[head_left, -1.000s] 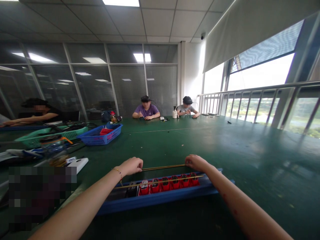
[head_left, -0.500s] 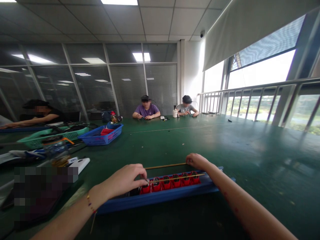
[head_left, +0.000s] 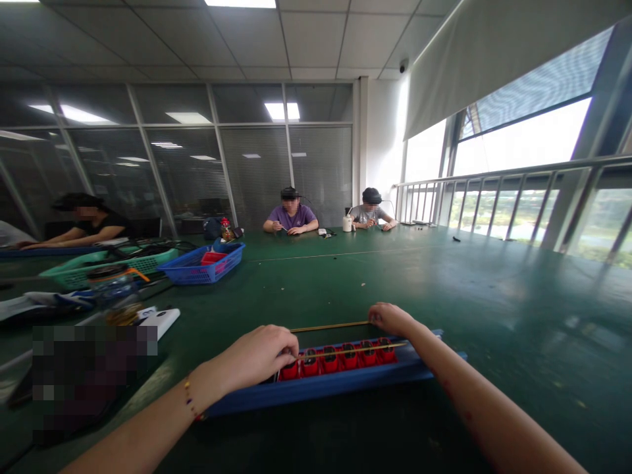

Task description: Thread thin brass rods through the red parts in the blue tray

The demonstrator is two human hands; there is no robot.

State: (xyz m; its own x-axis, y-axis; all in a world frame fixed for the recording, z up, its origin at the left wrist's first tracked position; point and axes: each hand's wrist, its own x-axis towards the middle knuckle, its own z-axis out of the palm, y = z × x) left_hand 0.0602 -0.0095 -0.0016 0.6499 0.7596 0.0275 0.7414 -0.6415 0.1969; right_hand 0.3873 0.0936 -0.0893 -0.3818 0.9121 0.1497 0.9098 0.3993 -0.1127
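Observation:
In front of me a long blue tray (head_left: pixel 306 390) lies on the green table, slightly slanted. A row of several red holders (head_left: pixel 310 368) with dark, shiny round tops sits inside it. My left hand (head_left: pixel 266 352) is over the tray's left part, thumb and fingers closed at the near end of a thin tan stick (head_left: pixel 345 352) that runs above the row. Behind the tray stretches a second thin tan stick (head_left: pixel 328 326). My right hand (head_left: pixel 390 318) has its fingers curled at that stick's right end; the fingertips are partly hidden.
To the left are a blue basket (head_left: pixel 202 266) with a red container, a green basket (head_left: pixel 79 268), a jar (head_left: pixel 113 289) and a white-edged object (head_left: pixel 165 322) beside a blurred-out area. Two people (head_left: pixel 291 214) sit across the table (head_left: pixel 419 276); another person (head_left: pixel 93 220) is at the far left.
My left hand has shifted slightly right, and its thumb and fingers have come together at the near stick's end. My right hand, the tray and the sticks look nearly unmoved.

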